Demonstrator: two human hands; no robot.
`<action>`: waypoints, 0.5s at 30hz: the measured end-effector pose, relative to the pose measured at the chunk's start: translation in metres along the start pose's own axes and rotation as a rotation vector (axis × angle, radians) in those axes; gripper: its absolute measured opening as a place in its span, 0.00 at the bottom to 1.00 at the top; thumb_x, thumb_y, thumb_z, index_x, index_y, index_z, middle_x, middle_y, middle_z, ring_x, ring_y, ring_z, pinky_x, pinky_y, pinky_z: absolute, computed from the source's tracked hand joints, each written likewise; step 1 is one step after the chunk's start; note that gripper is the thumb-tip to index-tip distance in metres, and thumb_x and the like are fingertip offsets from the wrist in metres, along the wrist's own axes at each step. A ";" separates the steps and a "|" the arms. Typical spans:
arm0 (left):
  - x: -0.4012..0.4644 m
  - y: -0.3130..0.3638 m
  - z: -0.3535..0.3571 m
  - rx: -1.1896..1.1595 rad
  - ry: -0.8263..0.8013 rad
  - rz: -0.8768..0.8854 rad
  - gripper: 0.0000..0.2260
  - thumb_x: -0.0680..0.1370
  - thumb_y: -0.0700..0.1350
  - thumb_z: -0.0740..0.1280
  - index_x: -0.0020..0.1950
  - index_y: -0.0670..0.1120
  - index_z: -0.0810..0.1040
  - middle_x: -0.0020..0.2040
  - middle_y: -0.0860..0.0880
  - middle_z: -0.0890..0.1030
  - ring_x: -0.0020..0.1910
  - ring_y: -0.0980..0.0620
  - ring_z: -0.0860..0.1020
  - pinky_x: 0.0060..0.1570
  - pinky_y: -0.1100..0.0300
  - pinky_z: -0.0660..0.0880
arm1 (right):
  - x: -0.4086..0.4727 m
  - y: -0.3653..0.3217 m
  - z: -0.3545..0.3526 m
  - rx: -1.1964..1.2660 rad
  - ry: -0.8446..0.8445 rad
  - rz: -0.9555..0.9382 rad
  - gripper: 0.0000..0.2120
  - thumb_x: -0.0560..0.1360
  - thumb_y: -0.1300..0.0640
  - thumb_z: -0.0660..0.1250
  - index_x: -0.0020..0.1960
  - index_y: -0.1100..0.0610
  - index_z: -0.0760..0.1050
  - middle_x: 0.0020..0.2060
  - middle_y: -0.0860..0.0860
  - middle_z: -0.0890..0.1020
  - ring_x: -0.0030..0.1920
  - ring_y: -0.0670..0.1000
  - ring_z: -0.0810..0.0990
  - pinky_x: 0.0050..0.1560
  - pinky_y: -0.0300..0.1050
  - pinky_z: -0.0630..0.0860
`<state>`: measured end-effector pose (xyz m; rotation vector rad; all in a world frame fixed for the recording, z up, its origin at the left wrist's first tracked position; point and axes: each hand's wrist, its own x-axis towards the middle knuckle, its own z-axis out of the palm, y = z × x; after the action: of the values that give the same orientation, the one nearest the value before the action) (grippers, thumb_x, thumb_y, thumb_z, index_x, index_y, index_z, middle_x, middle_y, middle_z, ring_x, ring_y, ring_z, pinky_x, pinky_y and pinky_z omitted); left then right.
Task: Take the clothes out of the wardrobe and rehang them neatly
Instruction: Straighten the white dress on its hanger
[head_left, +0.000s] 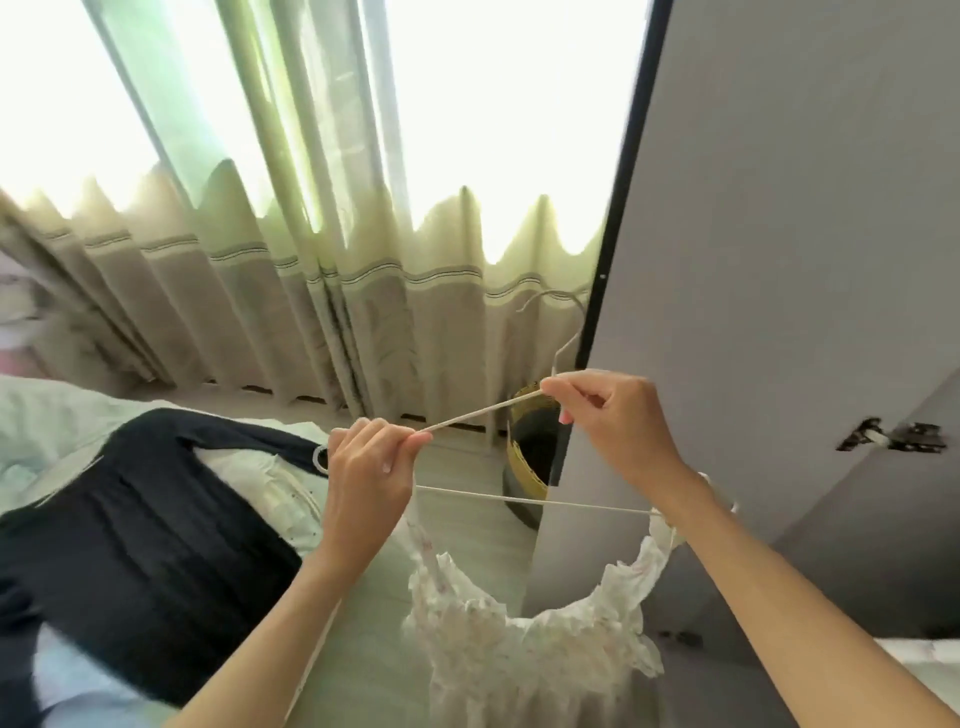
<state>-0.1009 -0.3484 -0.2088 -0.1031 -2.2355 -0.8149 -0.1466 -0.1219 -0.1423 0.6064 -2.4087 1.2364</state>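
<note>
Far left: bed (62, 415), pale bedding, cut off by the frame edge. On it: dark garment (140, 525), laid flat with a ring-shaped fitting at its near corner; out of the wardrobe, not seen on a hanger, judged still to be rehung.

Centre-left: left hand (363, 480), fingers curled, pinching the left end of the hanger (519, 500) and what seems a thin strap.

Centre: hanger, pale wire, held in the air between both hands, hook up near the door edge. Below it: white ruffled dress (524, 639), right strap over the hanger end, left strap apparently not yet seated. Rehanging judged mid-step; return to the rail outstanding.

Centre-right: right hand (613, 421), fingers curled round the hanger neck just under the hook.

Behind: curtain (260, 291); basket (530, 447), half hidden by the door.

Right: wardrobe door (779, 208), open, hinge showing. Wardrobe interior and rail out of view; remaining clothes not countable. Dress hem cut off below.
</note>
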 end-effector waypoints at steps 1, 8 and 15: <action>-0.003 -0.008 -0.015 0.042 0.041 -0.055 0.13 0.76 0.51 0.61 0.36 0.46 0.79 0.31 0.55 0.75 0.34 0.57 0.70 0.43 0.57 0.63 | 0.010 -0.004 0.015 -0.022 -0.010 -0.064 0.18 0.73 0.42 0.62 0.41 0.54 0.83 0.27 0.43 0.78 0.30 0.47 0.77 0.33 0.35 0.73; -0.036 -0.030 -0.099 0.251 0.378 -0.407 0.11 0.74 0.49 0.63 0.35 0.46 0.79 0.30 0.58 0.73 0.33 0.57 0.70 0.46 0.62 0.59 | 0.025 0.005 0.097 -0.238 -0.071 -0.251 0.22 0.75 0.41 0.53 0.43 0.54 0.79 0.33 0.47 0.80 0.38 0.53 0.78 0.49 0.50 0.68; -0.093 -0.009 -0.154 0.431 0.656 -0.635 0.14 0.72 0.50 0.60 0.35 0.45 0.80 0.29 0.55 0.76 0.34 0.61 0.72 0.49 0.58 0.65 | 0.039 -0.027 0.162 -0.113 -0.232 -0.472 0.23 0.77 0.45 0.52 0.40 0.57 0.80 0.35 0.52 0.77 0.38 0.55 0.76 0.46 0.50 0.69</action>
<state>0.0592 -0.4300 -0.1956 0.9785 -1.7442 -0.5383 -0.1848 -0.2781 -0.1936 1.2523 -2.2968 0.8636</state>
